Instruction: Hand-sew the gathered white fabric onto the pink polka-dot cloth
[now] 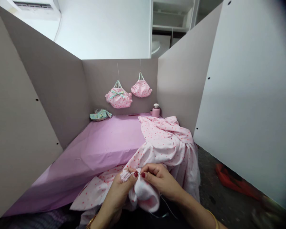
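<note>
The person's left hand (119,190) and right hand (164,183) are close together at the near edge of the table, thumbs almost meeting. The left hand is closed on a gathered part of the pink dotted cloth (162,150), whose pale folds come out between the thumb and the fingers. The right hand pinches the same cloth, just beside the left thumb; whether a thin tool is also between these fingertips, one cannot tell, because it is too small. A pale thread (168,207) hangs below the right hand.

The rest of the cloth spreads over the right part of the table, which has a purple cover (116,132), and it falls down over the near edge. At the back right stands a pink jar (155,112) with a whitish lid. At the back left lies a green patterned bundle (100,114). Two dotted pink pieces hang before the back panel (95,82); the left piece (119,99) has a green bow, and the right piece (141,89) hangs slightly higher.
</note>
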Available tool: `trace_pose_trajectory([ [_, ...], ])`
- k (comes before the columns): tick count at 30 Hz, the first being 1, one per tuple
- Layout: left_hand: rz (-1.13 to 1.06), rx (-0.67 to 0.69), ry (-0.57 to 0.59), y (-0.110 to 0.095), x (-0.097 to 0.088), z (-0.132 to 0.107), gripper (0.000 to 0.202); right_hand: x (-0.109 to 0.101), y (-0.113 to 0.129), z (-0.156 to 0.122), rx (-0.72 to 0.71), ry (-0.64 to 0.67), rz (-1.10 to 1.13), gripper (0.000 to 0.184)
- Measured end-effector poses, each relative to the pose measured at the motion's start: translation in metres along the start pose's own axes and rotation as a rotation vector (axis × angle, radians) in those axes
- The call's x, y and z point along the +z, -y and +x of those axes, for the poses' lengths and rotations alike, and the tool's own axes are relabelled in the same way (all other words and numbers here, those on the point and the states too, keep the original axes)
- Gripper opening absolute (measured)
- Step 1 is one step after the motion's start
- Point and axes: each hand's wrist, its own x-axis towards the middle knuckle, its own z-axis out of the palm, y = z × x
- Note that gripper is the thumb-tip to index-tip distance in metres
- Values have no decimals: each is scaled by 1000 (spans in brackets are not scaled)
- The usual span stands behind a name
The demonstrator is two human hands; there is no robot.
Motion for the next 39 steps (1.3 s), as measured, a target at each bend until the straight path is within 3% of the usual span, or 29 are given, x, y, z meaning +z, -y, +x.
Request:
trace_pose_trajectory([
  [5, -22, 20, -46, -2, 3, -1, 24, 3, 3, 0, -68, -19, -106, 19],
  [10, 23, 39, -37, -1, 3, 0, 22, 4, 3, -2, -60, -36, -52, 12],
  [14, 29, 65, -11, 0, 2, 0, 21, 8, 1, 1, -53, -3, 37, 16],
  [19, 108, 156, -254, -3, -4, 1, 20, -2, 8, -8, 10, -50, 111, 23],
  [20, 128, 191, -302, -3, -6, 2, 20, -5, 12, -13, 17, -32, 125, 23],
  [22, 154, 244, -369, -2, -9, 4, 21, -11, 22, -22, 46, 140, 142, 21],
  [24, 180, 267, -397, -1, -11, 5, 24, -16, 33, -27, 23, 338, 19, 17],
  [25, 202, 270, -400, -1, -12, 5, 25, -17, 37, -28, -26, 360, -100, 15],
  [26, 231, 273, -401, -1, -12, 4, 26, -18, 41, -27, -92, 304, -237, 15],
  [28, 309, 277, -389, -1, -11, 3, 25, -16, 44, -20, -211, 59, -459, 16],
  [30, 396, 299, -366, -2, -9, 1, 23, -11, 41, -12, -266, -102, -541, 12],
  [37, 590, 414, -124, 0, -4, -1, 17, 13, 17, 2, -459, -88, -820, 22],
  [39, 594, 404, -88, 0, -4, 0, 18, 14, 17, -1, -557, -94, -788, 23],
])
